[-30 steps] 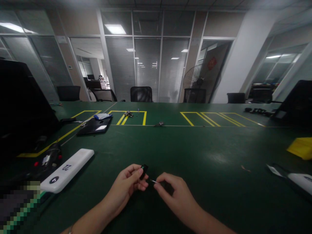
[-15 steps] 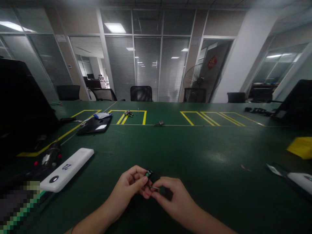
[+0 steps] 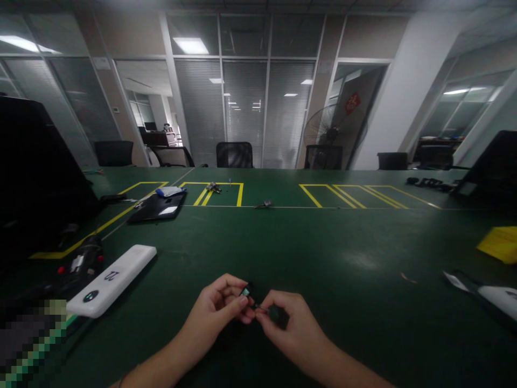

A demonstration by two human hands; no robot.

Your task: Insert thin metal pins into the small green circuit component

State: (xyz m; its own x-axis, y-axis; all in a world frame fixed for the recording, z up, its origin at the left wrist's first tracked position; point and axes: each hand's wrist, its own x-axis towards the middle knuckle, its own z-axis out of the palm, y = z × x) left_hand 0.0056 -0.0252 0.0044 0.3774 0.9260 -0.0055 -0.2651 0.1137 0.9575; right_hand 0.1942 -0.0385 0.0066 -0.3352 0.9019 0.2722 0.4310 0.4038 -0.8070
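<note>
Close to the near edge of the green table, my left hand is closed on a small black part with a green patch, held between thumb and fingers. Its exact kind is too small to tell. Just to the right, my right hand makes a pinch at the lower end of that part. Whatever thin piece sits between the right fingertips is too small and dark to name. The two hands nearly touch, both a little above the tabletop.
A white power bank marked 22 lies on the left beside black gear. Farther back are a black folder-like object and small metal parts. On the right are a yellow object and another white device.
My right hand has shifted slightly right, away from the left fingers. The thin light piece at its fingertips no longer shows clearly. The part in my left hand has turned a little.
</note>
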